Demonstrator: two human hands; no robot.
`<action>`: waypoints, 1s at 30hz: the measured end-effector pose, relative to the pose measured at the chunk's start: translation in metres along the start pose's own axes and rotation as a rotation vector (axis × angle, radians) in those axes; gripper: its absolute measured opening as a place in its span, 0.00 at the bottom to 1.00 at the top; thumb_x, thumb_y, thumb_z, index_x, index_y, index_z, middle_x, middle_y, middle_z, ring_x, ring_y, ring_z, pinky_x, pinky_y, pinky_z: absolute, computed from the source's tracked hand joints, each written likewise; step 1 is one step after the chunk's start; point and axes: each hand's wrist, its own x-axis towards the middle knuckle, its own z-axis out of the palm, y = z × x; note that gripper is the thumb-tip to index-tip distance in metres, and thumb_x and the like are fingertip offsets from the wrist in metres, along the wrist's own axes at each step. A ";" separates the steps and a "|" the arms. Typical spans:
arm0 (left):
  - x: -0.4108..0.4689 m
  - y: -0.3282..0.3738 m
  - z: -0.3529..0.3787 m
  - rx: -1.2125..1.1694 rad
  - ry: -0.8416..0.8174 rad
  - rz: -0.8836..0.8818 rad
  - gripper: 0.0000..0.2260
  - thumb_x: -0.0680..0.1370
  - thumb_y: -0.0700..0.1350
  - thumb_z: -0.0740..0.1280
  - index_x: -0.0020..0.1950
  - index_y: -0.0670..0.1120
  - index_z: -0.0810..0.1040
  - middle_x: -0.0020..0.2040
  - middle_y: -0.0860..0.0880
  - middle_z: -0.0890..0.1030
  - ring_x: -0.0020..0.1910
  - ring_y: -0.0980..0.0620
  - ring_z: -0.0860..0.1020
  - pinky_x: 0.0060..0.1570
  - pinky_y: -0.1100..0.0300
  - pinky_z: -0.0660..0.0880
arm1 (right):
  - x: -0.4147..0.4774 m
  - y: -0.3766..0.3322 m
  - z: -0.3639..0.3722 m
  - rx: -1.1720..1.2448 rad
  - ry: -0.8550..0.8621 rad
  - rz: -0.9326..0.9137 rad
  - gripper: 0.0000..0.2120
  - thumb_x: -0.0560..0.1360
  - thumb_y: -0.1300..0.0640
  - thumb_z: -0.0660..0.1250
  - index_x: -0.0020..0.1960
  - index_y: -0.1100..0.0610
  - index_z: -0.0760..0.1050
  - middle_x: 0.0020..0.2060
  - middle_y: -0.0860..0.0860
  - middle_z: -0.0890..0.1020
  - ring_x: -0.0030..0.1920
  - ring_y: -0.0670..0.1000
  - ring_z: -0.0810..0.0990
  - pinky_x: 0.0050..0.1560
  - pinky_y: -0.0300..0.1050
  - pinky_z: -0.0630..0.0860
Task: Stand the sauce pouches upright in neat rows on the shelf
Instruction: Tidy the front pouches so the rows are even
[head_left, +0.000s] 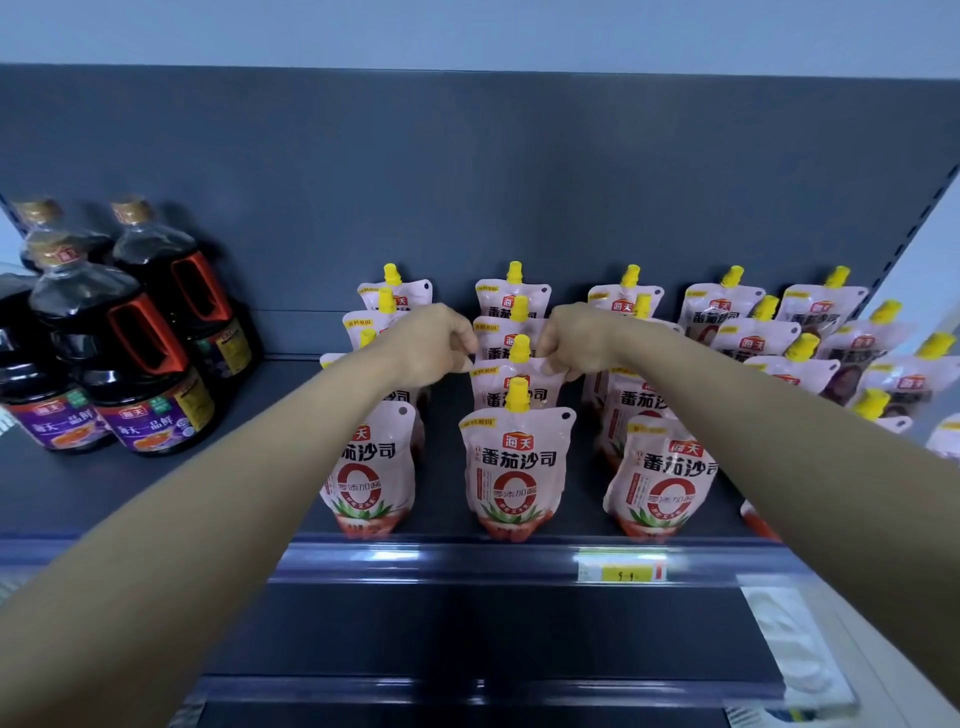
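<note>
Pinching a glossy spouted pouch (511, 392): left hand (436, 345), right hand (576, 340).

Glossy plastic sauce pouches (519, 462); matt grey metal shelf (156, 488); shiny bottles (124, 353).

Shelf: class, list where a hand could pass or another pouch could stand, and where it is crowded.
Widest bare shelf lies between the dark sauce bottles and the left pouch column. Narrow lanes flank the middle column. Crowded: the right-hand pouches, overlapping. The left hand and right hand pinch a middle pouch.
</note>
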 end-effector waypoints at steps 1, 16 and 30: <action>0.001 0.001 0.002 0.013 -0.023 0.008 0.07 0.73 0.37 0.69 0.50 0.42 0.81 0.45 0.48 0.80 0.46 0.51 0.78 0.48 0.59 0.72 | 0.000 0.001 0.000 -0.001 -0.001 -0.006 0.05 0.76 0.64 0.65 0.46 0.55 0.73 0.43 0.53 0.77 0.44 0.52 0.78 0.49 0.44 0.77; 0.013 0.003 -0.006 -0.012 -0.115 0.032 0.06 0.75 0.37 0.66 0.46 0.47 0.81 0.42 0.50 0.81 0.43 0.54 0.78 0.44 0.64 0.72 | 0.009 0.025 -0.032 0.267 -0.079 -0.012 0.12 0.73 0.67 0.65 0.52 0.57 0.82 0.44 0.50 0.85 0.40 0.44 0.83 0.38 0.33 0.77; 0.068 0.000 0.008 0.115 0.167 -0.024 0.09 0.74 0.32 0.62 0.44 0.39 0.82 0.45 0.44 0.84 0.42 0.51 0.77 0.42 0.63 0.71 | 0.049 0.029 -0.020 0.155 0.152 0.095 0.11 0.75 0.63 0.64 0.55 0.64 0.80 0.47 0.59 0.84 0.50 0.59 0.83 0.44 0.43 0.78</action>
